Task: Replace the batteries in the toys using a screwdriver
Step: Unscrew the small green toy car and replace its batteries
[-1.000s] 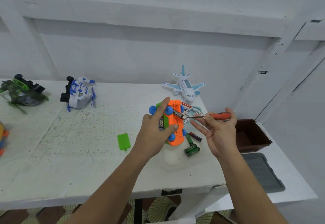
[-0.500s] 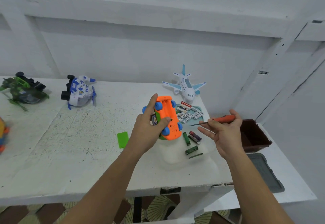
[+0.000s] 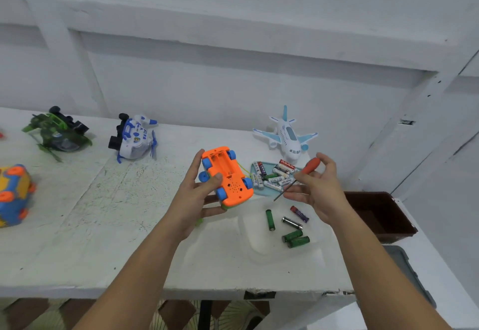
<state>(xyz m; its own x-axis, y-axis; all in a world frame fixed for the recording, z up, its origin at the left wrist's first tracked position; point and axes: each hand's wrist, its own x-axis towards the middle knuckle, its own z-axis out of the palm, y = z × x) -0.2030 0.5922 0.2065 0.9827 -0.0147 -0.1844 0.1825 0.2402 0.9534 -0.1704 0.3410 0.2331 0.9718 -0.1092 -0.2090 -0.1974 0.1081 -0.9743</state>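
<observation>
White worktable (image 3: pixel 103 226): left hand (image 3: pixel 197 197) grips an upturned orange toy car (image 3: pixel 226 177), blue wheels, battery bay open. Beside it, right hand (image 3: pixel 318 189) pinches an orange-handled screwdriver (image 3: pixel 302 175).

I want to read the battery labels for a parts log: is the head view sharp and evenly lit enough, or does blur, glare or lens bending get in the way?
Head view: soft, even light, faint shadows, no strong glare. Wide-angle bending curves the table edge and wall beams. Print on the batteries in the blue tray is too small and soft to read; the screwdriver shaft looks slightly blurred.
</observation>
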